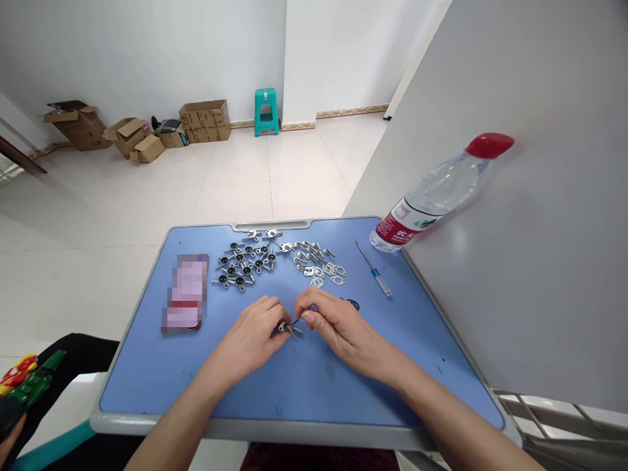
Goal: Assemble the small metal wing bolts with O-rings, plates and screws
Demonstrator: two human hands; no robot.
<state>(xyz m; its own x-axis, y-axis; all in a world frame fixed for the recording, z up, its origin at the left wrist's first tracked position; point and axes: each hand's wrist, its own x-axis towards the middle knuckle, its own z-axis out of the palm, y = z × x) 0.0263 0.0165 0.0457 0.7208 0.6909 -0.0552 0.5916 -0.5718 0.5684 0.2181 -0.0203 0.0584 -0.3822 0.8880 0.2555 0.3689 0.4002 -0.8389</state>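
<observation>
Near the middle of the blue table (235, 386), my left hand (258, 330) pinches a small metal fitting (289, 328) with prongs pointing right. My right hand (333, 327) grips a small screwdriver (313, 308); its thin shaft points left and meets the fitting. Whether the tip sits in a screw is too small to tell. Beyond my hands lie several metal fittings with black round centres (239, 258), loose flat metal plates (337, 280) and a heap of small metal pieces (314, 248). Some black rings (353, 304) show partly behind my right hand.
A second screwdriver (375, 271) with a clear and blue handle lies right. A water bottle (417, 203) with a red cap stands at the back right corner, by a grey panel (540, 261). A blurred phone-shaped object (186, 294) lies left. Someone's dark-clothed leg (83, 350) is at lower left.
</observation>
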